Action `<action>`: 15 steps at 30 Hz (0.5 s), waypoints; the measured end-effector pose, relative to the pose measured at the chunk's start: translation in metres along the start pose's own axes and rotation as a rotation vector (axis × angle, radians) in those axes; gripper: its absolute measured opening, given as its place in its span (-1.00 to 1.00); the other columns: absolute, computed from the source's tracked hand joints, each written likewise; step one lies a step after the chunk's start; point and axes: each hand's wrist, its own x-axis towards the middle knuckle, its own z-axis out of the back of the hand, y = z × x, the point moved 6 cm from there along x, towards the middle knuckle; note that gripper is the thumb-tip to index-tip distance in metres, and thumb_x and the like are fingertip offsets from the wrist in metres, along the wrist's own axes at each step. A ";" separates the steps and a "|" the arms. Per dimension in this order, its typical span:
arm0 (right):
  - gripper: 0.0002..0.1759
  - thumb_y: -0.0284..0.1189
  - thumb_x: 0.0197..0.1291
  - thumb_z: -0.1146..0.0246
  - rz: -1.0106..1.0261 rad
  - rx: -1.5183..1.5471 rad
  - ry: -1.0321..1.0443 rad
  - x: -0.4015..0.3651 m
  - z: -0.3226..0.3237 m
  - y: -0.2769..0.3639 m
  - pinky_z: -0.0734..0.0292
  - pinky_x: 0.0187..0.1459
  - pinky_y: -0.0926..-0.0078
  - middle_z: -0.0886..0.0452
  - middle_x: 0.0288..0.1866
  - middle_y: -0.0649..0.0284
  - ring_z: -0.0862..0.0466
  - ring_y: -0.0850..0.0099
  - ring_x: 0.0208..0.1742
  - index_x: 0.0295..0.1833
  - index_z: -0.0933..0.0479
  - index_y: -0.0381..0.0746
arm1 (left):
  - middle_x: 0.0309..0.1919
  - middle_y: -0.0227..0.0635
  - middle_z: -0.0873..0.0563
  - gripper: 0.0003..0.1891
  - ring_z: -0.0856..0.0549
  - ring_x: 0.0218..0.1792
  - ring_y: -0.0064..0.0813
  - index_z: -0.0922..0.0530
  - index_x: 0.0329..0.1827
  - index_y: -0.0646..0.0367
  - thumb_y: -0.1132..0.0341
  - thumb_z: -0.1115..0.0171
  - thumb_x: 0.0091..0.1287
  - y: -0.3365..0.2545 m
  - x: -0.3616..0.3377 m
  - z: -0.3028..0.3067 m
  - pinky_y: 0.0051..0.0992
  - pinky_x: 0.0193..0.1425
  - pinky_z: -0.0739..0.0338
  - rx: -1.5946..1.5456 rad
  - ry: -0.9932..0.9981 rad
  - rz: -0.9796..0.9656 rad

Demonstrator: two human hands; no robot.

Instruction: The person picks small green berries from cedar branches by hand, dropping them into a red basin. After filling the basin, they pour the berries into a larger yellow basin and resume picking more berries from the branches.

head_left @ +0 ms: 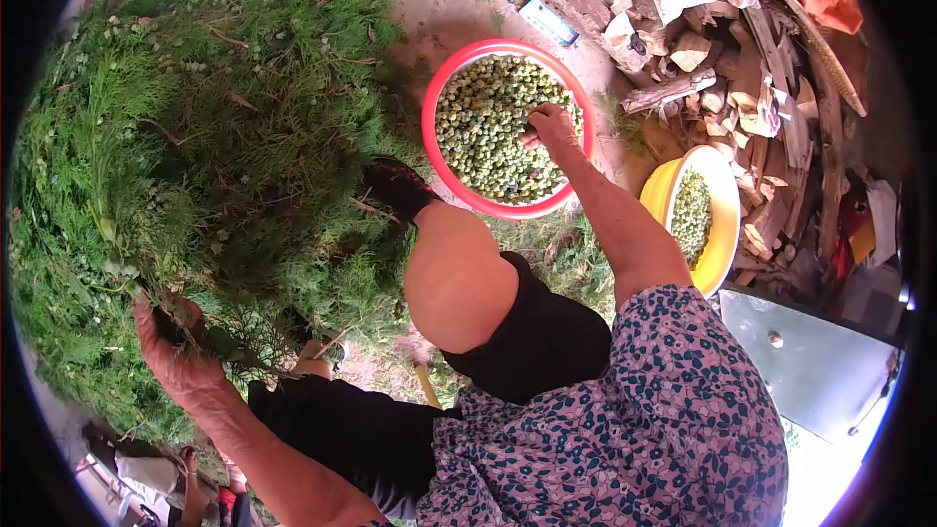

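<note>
My left hand [183, 346] is closed round a leafy evergreen branch [122, 268] with pale round seed cones on it, at the lower left. My right hand [552, 129] is over the right side of a red-rimmed basin [430, 127], its fingers loosely curled and a little apart; nothing shows between them. Many small green seed cones [498, 127] fill the basin. A big heap of evergreen branches [254, 107] lies to the left of the basin and reaches under my left hand.
A yellow basin [724, 224] with more green cones stands tilted at the right. Split firewood [717, 102] is piled behind it. A blue and white box [549, 20] lies on the floor. A grey metal panel [781, 351] is at the lower right. My knee [459, 278] is between my arms.
</note>
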 end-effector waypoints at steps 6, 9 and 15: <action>-0.80 -0.48 0.00 -0.06 0.205 -0.653 -0.231 0.019 0.023 -0.008 -0.41 -0.73 0.52 -0.51 -0.63 0.22 -0.46 0.50 -0.75 -0.23 -0.47 -0.32 | -0.51 -0.34 -0.52 -0.82 -0.40 -0.60 -0.56 -0.43 -0.32 0.20 0.25 -0.06 0.32 -0.004 -0.003 0.000 -0.59 -0.58 -0.28 -0.069 -0.037 0.029; -0.77 -0.49 0.01 -0.04 0.182 -0.702 -0.156 0.019 0.026 -0.008 -0.45 -0.71 0.51 -0.53 -0.60 0.21 -0.50 0.49 -0.72 -0.22 -0.51 -0.31 | -0.51 -0.31 -0.55 -0.81 -0.46 -0.59 -0.54 -0.46 -0.34 0.21 0.26 -0.12 0.28 -0.005 0.000 0.002 -0.60 -0.59 -0.35 -0.108 0.031 0.042; -0.74 -0.53 0.06 0.00 -0.038 -0.389 -0.085 0.002 0.025 -0.003 -0.51 -0.73 0.49 -0.53 -0.50 0.15 -0.59 0.39 -0.66 -0.15 -0.51 -0.34 | -0.54 -0.34 -0.54 -0.81 -0.45 -0.61 -0.54 -0.46 -0.34 0.20 0.24 -0.14 0.27 -0.011 -0.008 -0.011 -0.59 -0.59 -0.35 -0.074 0.073 0.032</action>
